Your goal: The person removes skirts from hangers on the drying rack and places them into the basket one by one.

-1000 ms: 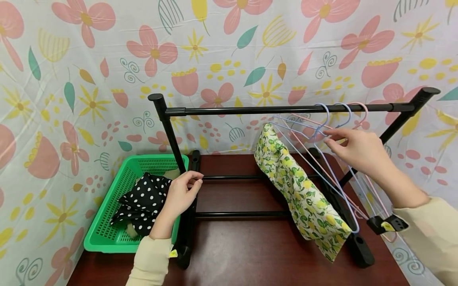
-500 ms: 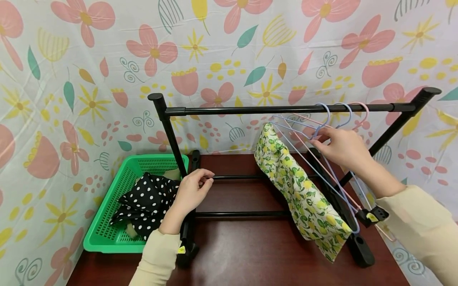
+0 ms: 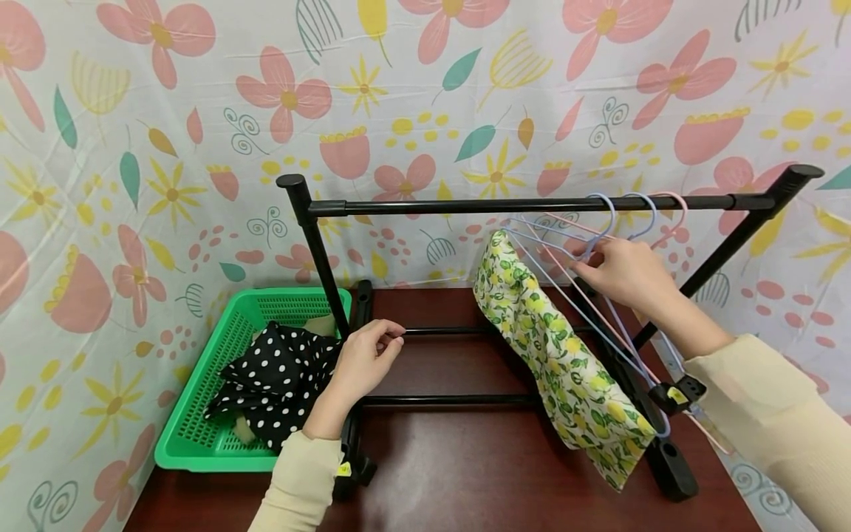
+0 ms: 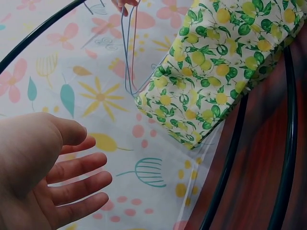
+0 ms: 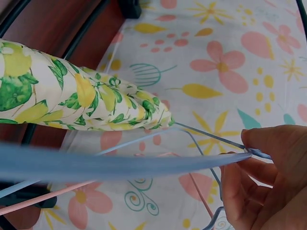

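On the black rack's top rail hang two blue hangers and a pink hanger. Over the lower bar of the front blue hanger drapes a cloth printed with lemons. My right hand pinches that hanger just below its hook, between thumb and fingers, as the right wrist view shows too. My left hand hovers near the rack's left post, fingers loosely bent and nothing in them. In the left wrist view the left hand's fingers are apart from the lemon cloth.
A green basket stands left of the rack, with a black polka-dot cloth and some beige cloth inside. The rack stands on a dark red-brown table. A flower-printed sheet hangs behind.
My right hand has moved left from beside the hangers and now pinches the front blue one. My left hand has shifted slightly right, away from the basket.
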### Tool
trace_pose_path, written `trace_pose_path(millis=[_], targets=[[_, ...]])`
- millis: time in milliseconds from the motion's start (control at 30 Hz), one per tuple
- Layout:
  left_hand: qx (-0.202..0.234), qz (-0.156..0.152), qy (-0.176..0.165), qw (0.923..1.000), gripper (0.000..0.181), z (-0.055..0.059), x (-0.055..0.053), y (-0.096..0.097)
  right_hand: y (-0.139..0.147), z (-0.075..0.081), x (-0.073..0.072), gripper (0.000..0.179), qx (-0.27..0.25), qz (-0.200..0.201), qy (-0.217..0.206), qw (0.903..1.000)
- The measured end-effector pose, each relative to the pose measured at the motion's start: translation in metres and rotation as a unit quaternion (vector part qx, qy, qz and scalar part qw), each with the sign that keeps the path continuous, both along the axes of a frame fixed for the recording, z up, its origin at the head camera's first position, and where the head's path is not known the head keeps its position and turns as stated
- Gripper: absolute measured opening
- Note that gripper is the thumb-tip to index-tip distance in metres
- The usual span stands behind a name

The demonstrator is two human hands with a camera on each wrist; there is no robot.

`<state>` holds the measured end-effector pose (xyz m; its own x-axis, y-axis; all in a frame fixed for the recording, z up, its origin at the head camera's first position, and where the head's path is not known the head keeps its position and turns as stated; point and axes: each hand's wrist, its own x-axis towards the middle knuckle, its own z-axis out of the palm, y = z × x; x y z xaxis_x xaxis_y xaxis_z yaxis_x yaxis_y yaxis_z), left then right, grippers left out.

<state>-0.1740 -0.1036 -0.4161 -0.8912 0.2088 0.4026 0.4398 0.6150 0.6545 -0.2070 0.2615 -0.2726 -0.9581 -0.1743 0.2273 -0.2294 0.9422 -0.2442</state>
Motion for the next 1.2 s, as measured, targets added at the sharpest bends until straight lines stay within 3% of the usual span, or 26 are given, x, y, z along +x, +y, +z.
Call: trace_pose_path(millis=[467, 667, 1200], targets=[[0.003, 0.0, 0.011, 0.9999, 0.01, -0.005, 0.002, 0.004, -0.003, -0.002, -0.004, 0.041, 0.007, -0.015, 0.022, 0.9996], [-0.002, 0.003, 0.005, 1.0, 0.009, -0.008, 0.004, 0.005, -0.006, -0.001, -0.003, 0.036, -0.002, -0.016, 0.027, 0.9995], [0.02, -0.003, -0.003, 0.9998, 0.01, -0.018, 0.006, 0.011, -0.008, -0.003, -0.003, 0.047, -0.013, -0.027, 0.057, 0.9979]])
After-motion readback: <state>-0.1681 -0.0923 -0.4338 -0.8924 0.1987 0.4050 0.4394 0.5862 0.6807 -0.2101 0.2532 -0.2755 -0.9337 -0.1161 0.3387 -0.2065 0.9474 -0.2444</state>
